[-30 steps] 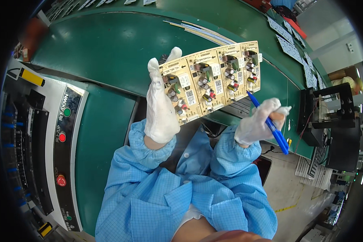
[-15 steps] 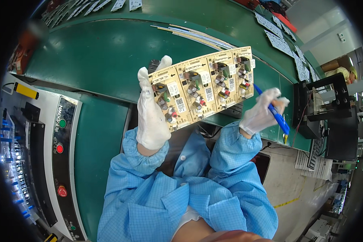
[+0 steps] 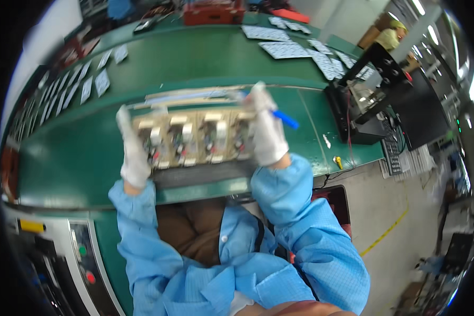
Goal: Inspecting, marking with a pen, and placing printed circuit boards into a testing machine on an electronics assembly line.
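I hold a tan panel of several joined circuit boards (image 3: 192, 138) level above the green conveyor belt (image 3: 195, 63), the picture blurred by motion. My left hand (image 3: 133, 150), in a white glove, grips the panel's left end. My right hand (image 3: 267, 129), also gloved, grips its right end and keeps a blue pen (image 3: 284, 119) that sticks out to the right. Small components stand on the boards' upper face. Both blue sleeves reach up from the lower edge.
Flat white sheets (image 3: 287, 48) lie in rows along the belt's far side and left curve. A control panel with red and green buttons (image 3: 84, 260) sits at lower left. A black fixture with cables (image 3: 366, 100) stands at the right. Another person (image 3: 392, 37) is at the far upper right.
My right hand has taken hold of the panel's right end with the pen still in it. The panel has swung from tilted to level, and my view has shifted over the belt.
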`<state>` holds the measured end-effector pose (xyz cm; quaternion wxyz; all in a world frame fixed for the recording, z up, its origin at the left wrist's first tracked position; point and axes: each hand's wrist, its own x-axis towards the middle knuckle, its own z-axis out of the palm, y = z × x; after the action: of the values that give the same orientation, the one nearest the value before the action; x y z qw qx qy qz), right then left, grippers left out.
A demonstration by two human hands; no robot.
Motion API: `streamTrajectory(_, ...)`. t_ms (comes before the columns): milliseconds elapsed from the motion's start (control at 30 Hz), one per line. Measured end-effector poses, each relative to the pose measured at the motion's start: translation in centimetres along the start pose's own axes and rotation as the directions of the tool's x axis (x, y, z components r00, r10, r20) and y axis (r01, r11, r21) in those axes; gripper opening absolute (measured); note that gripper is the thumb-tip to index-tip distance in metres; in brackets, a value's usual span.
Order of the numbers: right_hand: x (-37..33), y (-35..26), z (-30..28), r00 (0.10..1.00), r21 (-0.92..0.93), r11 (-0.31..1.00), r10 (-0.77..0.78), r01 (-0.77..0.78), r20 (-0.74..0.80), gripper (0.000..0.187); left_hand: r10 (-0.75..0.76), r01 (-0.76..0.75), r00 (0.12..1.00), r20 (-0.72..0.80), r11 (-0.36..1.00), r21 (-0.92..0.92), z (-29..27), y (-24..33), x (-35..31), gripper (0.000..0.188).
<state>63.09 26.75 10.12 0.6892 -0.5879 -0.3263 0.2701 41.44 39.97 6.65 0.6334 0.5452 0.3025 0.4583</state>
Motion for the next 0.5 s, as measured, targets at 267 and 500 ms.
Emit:
streamTrajectory(267,-3.1,1.8,-1.2,0.984,-0.050,0.987,-0.149,0.154,0.094,0.028,0.223,-0.205,0.967,-0.126,0.968,0.146,-1.8,-4.9,-3.4,0.052)
streamTrajectory(500,-4.7,2.2,-0.7,0.954,-0.189,0.935,-0.294,0.300,0.063,0.021,-0.144,0.086,0.963,-0.227,0.965,-0.250,-0.5,-1.8,-4.7,0.055)
